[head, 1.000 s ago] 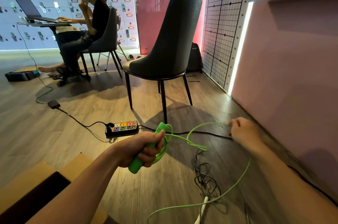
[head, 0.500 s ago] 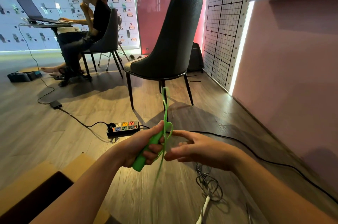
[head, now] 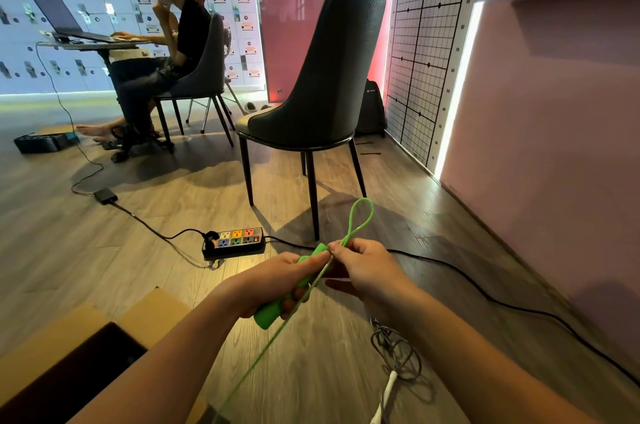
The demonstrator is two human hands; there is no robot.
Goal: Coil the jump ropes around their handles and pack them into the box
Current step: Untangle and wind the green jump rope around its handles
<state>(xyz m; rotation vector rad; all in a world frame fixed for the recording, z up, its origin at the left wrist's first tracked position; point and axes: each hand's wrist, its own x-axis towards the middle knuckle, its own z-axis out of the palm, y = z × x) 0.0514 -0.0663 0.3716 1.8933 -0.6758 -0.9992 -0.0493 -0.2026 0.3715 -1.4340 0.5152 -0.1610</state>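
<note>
Head view: green handle (head: 293, 288) inside left grip (head: 277, 279)

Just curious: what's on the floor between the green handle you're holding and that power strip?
Nothing: in the head view, only bare wooden floor separates the green handle from the power strip.
</note>
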